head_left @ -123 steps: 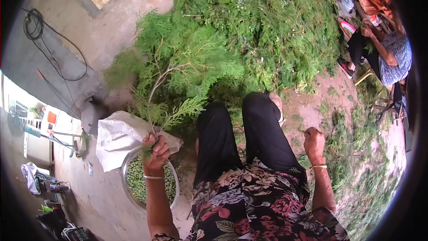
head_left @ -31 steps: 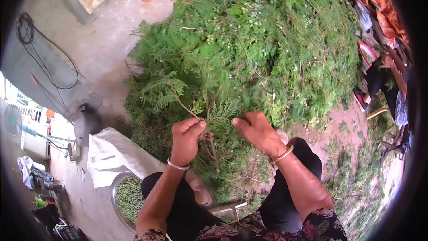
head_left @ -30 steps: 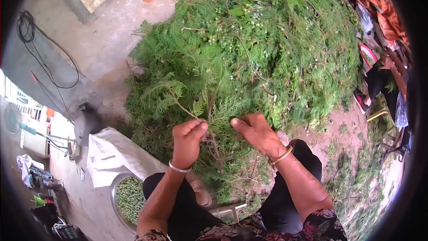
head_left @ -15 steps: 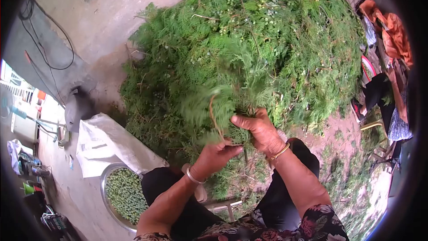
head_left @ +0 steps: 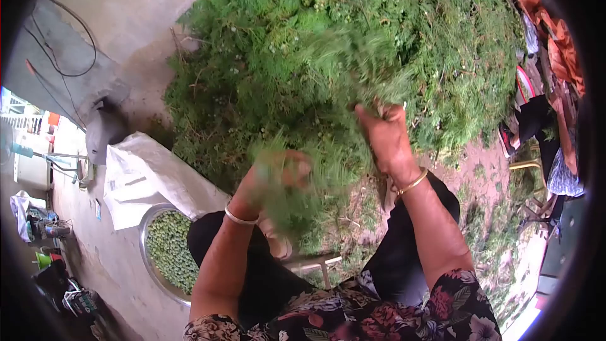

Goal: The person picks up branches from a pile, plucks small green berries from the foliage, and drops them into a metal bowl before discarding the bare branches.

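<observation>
And the hands have split! Half a second ago they worked close together at the near edge of the pile (head_left: 328, 38); now they sit well apart. The left hand (head_left: 273, 180) has dropped back toward the lap, around 7 o'clock of the picture's centre. It is smeared by motion, but the fingers look curled round a sprig (head_left: 300, 205), itself a green blur hanging just below the fist. The right hand (head_left: 386, 142) has gone the other way, up to 1 o'clock. Its fingers are closed tight on a tuft (head_left: 372, 88) at the pile's near rim, arm stretched out and a gold bangle (head_left: 411, 183) riding on the wrist. So the piece shared between both hands a moment back now rides with the left alone, clear of the heap, while the right is already buried in fresh foliage. The view has tipped forward too, and the heap fills everything from 10 round to 2 o'clock. Down at 8 o'clock the metal bowl (head_left: 142, 249) holds its load of small green pods (head_left: 169, 249), partly tucked behind the left forearm. The white sack (head_left: 148, 177) lies just beyond it at 9. Over at 3 o'clock another person (head_left: 558, 173) sits at the frame's edge, well away from these hands.
</observation>
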`<action>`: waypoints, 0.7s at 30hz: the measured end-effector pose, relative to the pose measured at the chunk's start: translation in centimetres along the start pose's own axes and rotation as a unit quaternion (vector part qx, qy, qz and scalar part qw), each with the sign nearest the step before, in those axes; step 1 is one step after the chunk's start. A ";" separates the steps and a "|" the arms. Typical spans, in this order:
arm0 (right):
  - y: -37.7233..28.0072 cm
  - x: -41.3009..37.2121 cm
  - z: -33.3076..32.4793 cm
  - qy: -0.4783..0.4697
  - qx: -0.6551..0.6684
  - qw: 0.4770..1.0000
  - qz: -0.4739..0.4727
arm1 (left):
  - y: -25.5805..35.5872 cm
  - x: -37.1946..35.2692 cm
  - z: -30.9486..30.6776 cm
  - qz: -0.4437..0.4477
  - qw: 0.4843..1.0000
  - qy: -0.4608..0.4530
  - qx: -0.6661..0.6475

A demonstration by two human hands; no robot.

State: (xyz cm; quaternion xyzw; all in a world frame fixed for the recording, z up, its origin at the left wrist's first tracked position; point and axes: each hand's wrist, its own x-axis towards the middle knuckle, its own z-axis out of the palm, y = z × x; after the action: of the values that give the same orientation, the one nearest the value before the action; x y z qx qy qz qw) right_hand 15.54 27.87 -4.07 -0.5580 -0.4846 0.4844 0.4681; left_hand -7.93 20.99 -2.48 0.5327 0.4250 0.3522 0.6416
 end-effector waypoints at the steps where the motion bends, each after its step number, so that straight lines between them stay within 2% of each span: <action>1: -0.4 0.0 0.1 0.000 -0.001 1.000 0.005 | -0.5 -0.1 -0.1 -0.011 0.999 -0.004 -0.044; 3: -2.0 0.1 0.6 0.103 0.076 0.991 -0.030 | -0.6 -0.3 0.0 -0.019 0.996 -0.006 -0.087; 4: -1.9 0.5 0.3 0.164 0.053 0.985 -0.020 | -0.3 -0.4 0.6 -0.020 0.978 0.035 -0.203; 5: -2.0 0.6 0.0 0.162 0.053 0.985 -0.023 | 0.0 -0.4 0.8 -0.019 0.946 0.074 -0.315; 6: -2.2 0.5 -0.1 0.187 0.035 0.981 -0.039 | 0.1 -0.3 0.5 -0.015 0.946 0.076 -0.315; 7: -2.6 0.4 -0.2 0.211 0.018 0.976 -0.055 | 0.2 -0.2 0.3 0.002 0.964 0.099 -0.247; 8: -3.2 0.3 -0.4 0.191 0.024 0.980 -0.058 | 0.3 -0.2 0.1 0.019 0.976 0.123 -0.178; 9: -3.1 0.3 -0.5 0.187 0.024 0.980 -0.060 | 0.3 0.0 0.2 0.022 0.975 0.127 -0.179; 11: -2.8 0.2 -0.6 0.176 -0.022 0.983 -0.042 | 0.1 0.6 1.0 0.080 0.941 0.158 -0.287; 12: -2.7 0.2 -0.5 0.179 -0.024 0.982 -0.054 | -0.4 0.5 0.6 0.081 0.941 0.160 -0.288; 13: -2.5 0.2 -0.4 0.177 -0.024 0.982 -0.056 | -1.0 0.6 0.1 0.045 0.926 0.162 -0.338; 14: -2.2 0.2 -0.4 0.156 -0.016 0.983 -0.092 | -1.5 0.6 -0.2 0.008 0.908 0.161 -0.387; 15: -2.0 0.1 -0.5 0.136 -0.007 0.983 -0.127 | -1.8 0.6 -0.3 0.009 0.908 0.161 -0.386; 18: -1.8 0.1 -0.7 0.125 -0.045 0.987 -0.088 | -1.4 0.6 -0.4 0.029 0.886 0.159 -0.434; 20: -2.6 -0.3 -0.5 0.125 -0.052 0.988 -0.070 | -0.1 0.6 -0.6 0.101 0.895 -0.007 -0.434; 21: -2.9 -0.4 -0.5 0.124 -0.060 0.989 -0.051 | -0.2 0.6 -0.6 0.100 0.895 -0.007 -0.434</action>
State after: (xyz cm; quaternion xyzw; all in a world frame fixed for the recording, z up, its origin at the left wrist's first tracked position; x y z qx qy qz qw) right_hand 15.72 27.68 -1.15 -0.6153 -0.4787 0.3573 0.5144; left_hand -8.22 21.74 -2.84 0.2436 0.1695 0.5603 0.7733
